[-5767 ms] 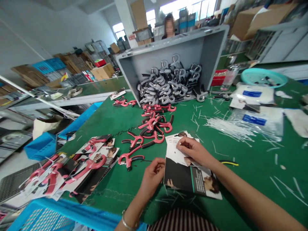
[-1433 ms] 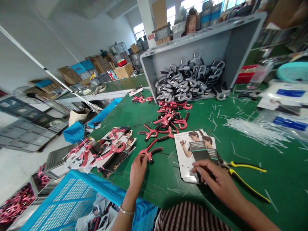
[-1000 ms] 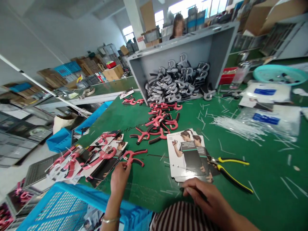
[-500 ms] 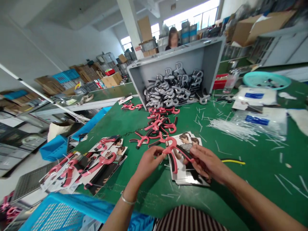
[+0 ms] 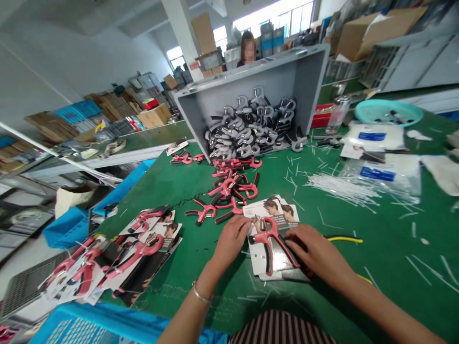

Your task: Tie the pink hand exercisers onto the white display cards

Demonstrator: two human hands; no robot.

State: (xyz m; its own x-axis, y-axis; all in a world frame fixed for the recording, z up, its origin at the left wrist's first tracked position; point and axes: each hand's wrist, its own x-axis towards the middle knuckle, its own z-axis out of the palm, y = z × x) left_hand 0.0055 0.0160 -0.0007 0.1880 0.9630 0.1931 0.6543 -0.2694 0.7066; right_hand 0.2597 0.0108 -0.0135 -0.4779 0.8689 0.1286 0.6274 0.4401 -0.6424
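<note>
A pink and black hand grip strengthener lies on a stack of printed cards on the green table. My right hand has its fingers curled at the strengthener's right handle. On the other side, my left hand is closed, thumb and fingertips together at the cards' left edge beside the strengthener's spring end. What those fingertips pinch is hidden. Just beyond the cards lies a pile of loose pink hand grips. To the left, several pink grips rest on similar cards.
A grey crate tipped on its side holds many grey grips. White cable ties, plastic bags, a turquoise basin and yellow-handled pliers lie to the right. A blue basket stands front left. Another person sits beyond the crate.
The strengthener, held above the cards before, is now down on them, its handles pointing towards me. Both hands have lowered with it. The view has shifted slightly right.
</note>
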